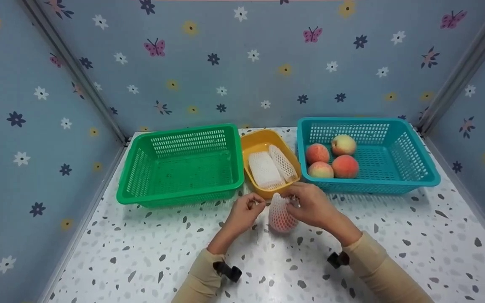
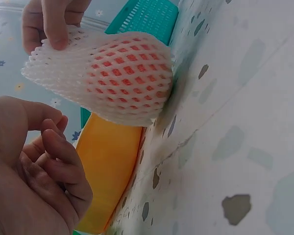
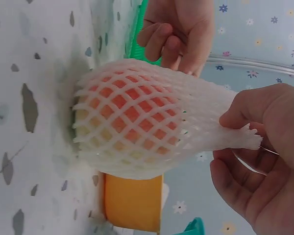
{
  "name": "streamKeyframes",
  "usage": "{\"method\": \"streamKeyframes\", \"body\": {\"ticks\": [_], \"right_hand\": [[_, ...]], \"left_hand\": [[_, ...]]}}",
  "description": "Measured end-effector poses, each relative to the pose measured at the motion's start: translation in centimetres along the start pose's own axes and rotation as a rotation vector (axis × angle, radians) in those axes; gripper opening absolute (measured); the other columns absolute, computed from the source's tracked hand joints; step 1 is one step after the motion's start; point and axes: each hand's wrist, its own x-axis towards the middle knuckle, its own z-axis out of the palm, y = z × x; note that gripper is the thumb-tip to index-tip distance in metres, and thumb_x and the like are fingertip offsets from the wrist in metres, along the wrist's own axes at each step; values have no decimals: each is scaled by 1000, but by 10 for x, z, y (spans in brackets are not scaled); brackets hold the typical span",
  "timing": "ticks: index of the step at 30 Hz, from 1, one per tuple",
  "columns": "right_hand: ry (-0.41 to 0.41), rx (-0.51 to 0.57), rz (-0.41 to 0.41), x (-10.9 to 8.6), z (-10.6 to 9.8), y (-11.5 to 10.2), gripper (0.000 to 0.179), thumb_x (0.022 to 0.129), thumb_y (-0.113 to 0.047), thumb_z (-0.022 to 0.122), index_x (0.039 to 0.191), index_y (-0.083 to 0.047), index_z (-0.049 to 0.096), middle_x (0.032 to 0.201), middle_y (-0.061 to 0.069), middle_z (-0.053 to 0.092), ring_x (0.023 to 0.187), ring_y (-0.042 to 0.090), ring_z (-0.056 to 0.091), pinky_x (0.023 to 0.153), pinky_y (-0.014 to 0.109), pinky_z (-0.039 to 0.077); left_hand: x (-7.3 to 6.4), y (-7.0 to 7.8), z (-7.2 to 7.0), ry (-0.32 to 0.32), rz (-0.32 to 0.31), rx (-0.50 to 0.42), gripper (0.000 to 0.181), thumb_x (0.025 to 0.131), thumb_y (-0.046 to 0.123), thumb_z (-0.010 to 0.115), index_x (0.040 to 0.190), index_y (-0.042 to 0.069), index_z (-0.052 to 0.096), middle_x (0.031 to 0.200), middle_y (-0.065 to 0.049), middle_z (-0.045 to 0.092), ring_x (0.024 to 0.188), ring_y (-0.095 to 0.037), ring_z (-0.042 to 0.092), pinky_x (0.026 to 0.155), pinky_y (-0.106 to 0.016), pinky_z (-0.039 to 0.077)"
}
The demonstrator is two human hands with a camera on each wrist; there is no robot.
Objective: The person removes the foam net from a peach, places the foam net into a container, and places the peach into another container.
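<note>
A peach inside a white foam net sleeve (image 1: 283, 214) stands on the speckled table, the sleeve's loose end upward. My right hand (image 1: 310, 205) pinches that loose end between thumb and fingers, as the right wrist view shows at the sleeve's gathered tip (image 3: 245, 138). Reddish skin shows through the mesh of the sleeve (image 2: 127, 73) in the left wrist view. Just left of it, my left hand (image 1: 246, 212) is apart from the sleeve. Its fingers (image 2: 63, 156) are loosely curled with nothing visible in them.
Behind the hands, a yellow basket (image 1: 249, 136) holds white foam net sleeves (image 1: 265, 169). At left stands a green basket (image 1: 179, 198); at right a teal basket (image 1: 394, 184) with several peaches (image 1: 345, 166). Patterned walls (image 1: 242, 67) enclose the table's back and sides.
</note>
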Motion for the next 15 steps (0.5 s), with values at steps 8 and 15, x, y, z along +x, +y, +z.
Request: {"method": "streamKeyframes", "body": {"ticks": [8,15], "right_hand": [[39,23,-5,6,-17,-9,23,78,0,70,96,-13,71,95,-5,66,79,8,56,70,25,52],[80,3,-16,7,-27,-10,23,78,1,69,97,-12,69,94,-3,66,80,10,56,69,26,52]], "left_hand": [[-1,3,-3,-24,-38,10,21,97,20,61,105,2,67,64,2,46,53,-12,40,49,-27,34],[-2,4,-3,-44,-14,-10,16,98,18,60,101,4,67,62,2,47,51,-12,41,47,-26,34]]}}
